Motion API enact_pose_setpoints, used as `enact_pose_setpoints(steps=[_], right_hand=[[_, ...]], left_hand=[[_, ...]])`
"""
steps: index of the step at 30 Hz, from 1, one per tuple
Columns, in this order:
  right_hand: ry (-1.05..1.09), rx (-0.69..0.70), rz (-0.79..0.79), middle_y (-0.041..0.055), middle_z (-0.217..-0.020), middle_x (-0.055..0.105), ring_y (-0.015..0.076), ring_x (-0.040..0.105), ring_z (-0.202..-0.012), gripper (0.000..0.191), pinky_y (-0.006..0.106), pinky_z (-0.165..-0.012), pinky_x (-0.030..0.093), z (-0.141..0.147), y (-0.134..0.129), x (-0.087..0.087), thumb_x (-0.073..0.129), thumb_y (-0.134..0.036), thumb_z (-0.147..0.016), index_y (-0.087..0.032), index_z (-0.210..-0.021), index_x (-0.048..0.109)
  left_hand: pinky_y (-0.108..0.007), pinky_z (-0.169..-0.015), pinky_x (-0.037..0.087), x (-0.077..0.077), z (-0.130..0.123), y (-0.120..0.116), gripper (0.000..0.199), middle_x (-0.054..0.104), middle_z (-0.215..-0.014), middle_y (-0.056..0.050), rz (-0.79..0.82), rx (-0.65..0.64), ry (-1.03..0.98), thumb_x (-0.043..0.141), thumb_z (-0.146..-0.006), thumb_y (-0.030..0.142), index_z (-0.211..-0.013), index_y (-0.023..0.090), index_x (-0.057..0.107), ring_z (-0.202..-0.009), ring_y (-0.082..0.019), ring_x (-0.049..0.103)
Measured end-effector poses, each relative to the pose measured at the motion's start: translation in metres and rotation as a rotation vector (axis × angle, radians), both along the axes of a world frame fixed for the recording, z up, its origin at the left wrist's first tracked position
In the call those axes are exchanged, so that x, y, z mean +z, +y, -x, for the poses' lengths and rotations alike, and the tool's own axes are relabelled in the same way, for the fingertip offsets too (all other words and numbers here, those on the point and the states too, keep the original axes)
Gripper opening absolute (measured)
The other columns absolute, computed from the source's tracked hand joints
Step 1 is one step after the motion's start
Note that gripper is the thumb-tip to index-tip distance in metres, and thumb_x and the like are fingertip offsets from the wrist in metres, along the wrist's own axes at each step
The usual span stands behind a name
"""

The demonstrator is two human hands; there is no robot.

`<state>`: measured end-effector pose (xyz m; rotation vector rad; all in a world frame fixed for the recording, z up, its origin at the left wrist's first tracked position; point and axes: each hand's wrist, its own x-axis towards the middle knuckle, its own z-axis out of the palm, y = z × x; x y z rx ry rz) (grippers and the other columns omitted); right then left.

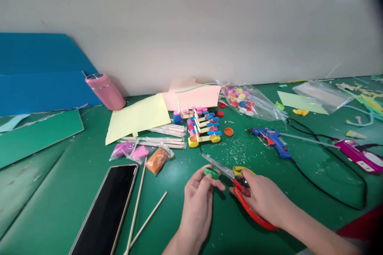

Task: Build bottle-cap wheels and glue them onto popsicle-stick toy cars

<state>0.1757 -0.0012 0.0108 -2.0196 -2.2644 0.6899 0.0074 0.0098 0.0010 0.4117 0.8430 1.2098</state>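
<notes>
In my left hand a small green bottle cap is pinched between the fingertips. My right hand grips a pair of scissors with red and yellow handles. Their silver blades point up and left, just behind the green cap; whether they touch it I cannot tell. Past the blades stands a row of small models made of pale sticks and coloured caps. An orange cap and white crumbs lie to their right.
On the left are a phone, wooden sticks and bagged clay. A pink bottle leans near yellow paper. To the right lie a blue glue gun, a purple power strip and looping black cable.
</notes>
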Motion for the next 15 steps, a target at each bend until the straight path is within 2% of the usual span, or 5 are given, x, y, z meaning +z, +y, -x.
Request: enact_pose_setpoints(steps=[3,6,10,15], right_hand=[[0.122,-0.041,-0.007,0.0003,-0.061,0.059,0.0188,0.057,-0.054,0.028,0.026,-0.046,0.031,-0.005,0.004,0.008,0.043,-0.049,-0.082,-0.022,-0.077,0.041],[0.16,-0.043,-0.022,-0.0018,-0.061,0.057,0.0176,0.054,-0.053,0.028,0.026,-0.047,0.033,-0.01,0.003,0.014,0.048,-0.048,-0.079,-0.022,-0.087,0.041],[0.14,0.008,-0.045,0.0025,-0.074,0.059,0.0204,0.057,-0.063,0.039,0.028,-0.053,0.038,-0.012,-0.004,0.014,0.053,-0.047,-0.076,-0.021,-0.103,0.042],[0.025,0.032,-0.121,0.0074,-0.084,0.058,0.025,0.058,-0.074,0.045,0.034,-0.061,0.042,-0.011,-0.01,0.007,0.053,-0.05,-0.075,-0.018,-0.103,0.042]], left_hand=[[-0.024,-0.067,0.043,0.001,0.004,0.003,0.018,0.065,-0.061,-0.004,0.003,-0.013,-0.032,0.061,-0.073,0.018,-0.089,0.01,0.064,-0.056,-0.011,0.057],[-0.024,-0.068,0.044,0.0,0.008,0.007,0.021,0.063,-0.057,-0.003,0.009,-0.025,-0.044,0.062,-0.073,0.019,-0.092,0.01,0.064,-0.058,-0.012,0.057],[-0.023,-0.065,0.043,-0.003,0.009,0.009,0.022,0.063,-0.058,-0.003,0.004,-0.029,-0.045,0.062,-0.073,0.019,-0.093,0.01,0.064,-0.057,-0.011,0.057],[-0.023,-0.065,0.043,-0.004,0.008,0.007,0.025,0.062,-0.057,-0.002,-0.007,-0.021,-0.032,0.065,-0.071,0.018,-0.095,0.01,0.064,-0.057,-0.011,0.057]])
